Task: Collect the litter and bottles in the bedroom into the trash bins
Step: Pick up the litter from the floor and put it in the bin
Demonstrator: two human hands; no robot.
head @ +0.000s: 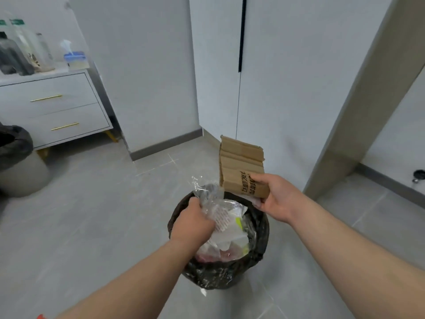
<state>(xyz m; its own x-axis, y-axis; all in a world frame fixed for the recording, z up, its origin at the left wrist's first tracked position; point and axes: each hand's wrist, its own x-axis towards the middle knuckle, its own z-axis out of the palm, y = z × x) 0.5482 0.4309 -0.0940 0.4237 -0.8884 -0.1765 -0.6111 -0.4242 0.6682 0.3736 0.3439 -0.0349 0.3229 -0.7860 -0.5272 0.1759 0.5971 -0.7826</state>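
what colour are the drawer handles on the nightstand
Gold drawer handles on the white nightstand, seen in the head view.

Counts: 2 trash bins, one black-lined bin [259, 229] at frame centre, second bin [20, 171] at left edge. 2 hands: left hand [193, 223], right hand [277, 199]. 1 cardboard piece [241, 166]. 1 dresser [53, 107], 2 drawers. Several bottles [20, 49] upper left, blurred, exact number unclear.

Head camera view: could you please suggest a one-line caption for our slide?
Left hand pushes clear plastic wrap into a lined bin while right hand holds folded cardboard above it.
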